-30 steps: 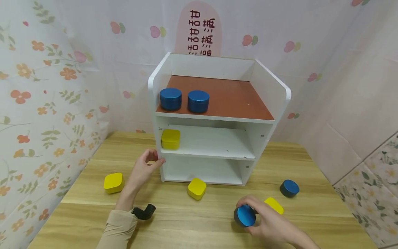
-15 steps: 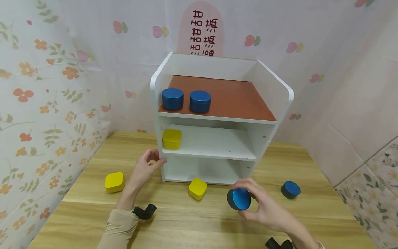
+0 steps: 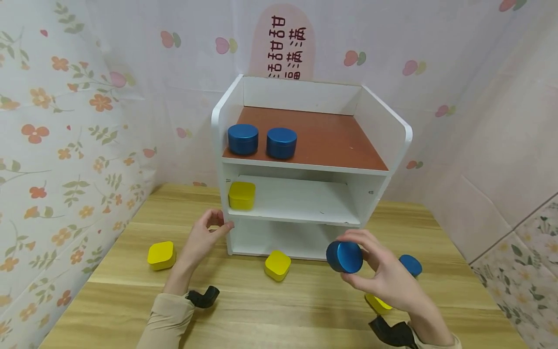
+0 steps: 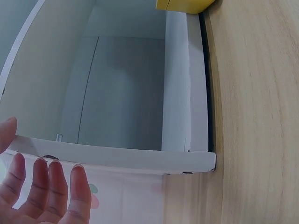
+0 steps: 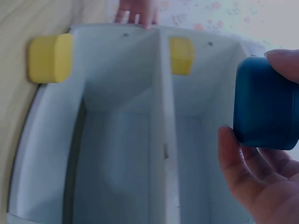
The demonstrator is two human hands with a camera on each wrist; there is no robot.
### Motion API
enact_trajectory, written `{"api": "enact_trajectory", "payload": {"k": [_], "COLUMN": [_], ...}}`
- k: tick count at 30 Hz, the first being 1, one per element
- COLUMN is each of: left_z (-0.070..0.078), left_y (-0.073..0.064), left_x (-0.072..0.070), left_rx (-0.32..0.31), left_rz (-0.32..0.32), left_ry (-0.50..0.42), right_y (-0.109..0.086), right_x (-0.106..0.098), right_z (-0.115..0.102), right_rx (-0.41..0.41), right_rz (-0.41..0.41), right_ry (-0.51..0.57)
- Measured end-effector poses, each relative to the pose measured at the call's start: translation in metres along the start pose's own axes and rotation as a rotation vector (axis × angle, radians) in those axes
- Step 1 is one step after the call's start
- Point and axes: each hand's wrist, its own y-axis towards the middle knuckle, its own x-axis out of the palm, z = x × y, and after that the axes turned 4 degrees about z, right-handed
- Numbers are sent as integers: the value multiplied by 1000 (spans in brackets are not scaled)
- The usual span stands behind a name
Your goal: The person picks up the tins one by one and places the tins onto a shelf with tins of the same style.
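Observation:
My right hand (image 3: 383,276) holds a round blue tin (image 3: 344,257) between thumb and fingers, raised in front of the shelf's lower right; its lid is tilted toward me. The right wrist view shows the same blue tin (image 5: 266,105) at its right side. At the white shelf unit (image 3: 294,220), my left hand (image 3: 202,240) grips the left side panel, thumb at the front edge and fingers on the outer side. Two blue tins (image 3: 242,139) stand on the brown top, toward the left. One yellow square tin (image 3: 241,196) sits at the left end of the middle shelf.
On the wooden table (image 3: 244,315), one yellow tin (image 3: 277,265) lies before the shelf and another yellow tin (image 3: 162,255) at the left. A third yellow tin (image 3: 377,304) and a blue tin (image 3: 410,265) are partly hidden by my right hand and arm. Patterned cloth hangs behind.
My right hand has lifted the blue tin from near the table, up and toward the shelf. My left hand stays at the side panel.

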Motion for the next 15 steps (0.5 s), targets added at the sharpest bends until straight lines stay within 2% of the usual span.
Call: {"api": "enact_trajectory", "payload": {"k": [15], "left_z": [-1], "left_y": [0], "left_x": [2], "left_rx": [-3], "left_rz": [9], "left_ry": [-5], "right_y": [43], "right_x": [-7], "right_z": [-20], "right_rx": [-96], "right_rz": [-23], "right_ry": [35]}}
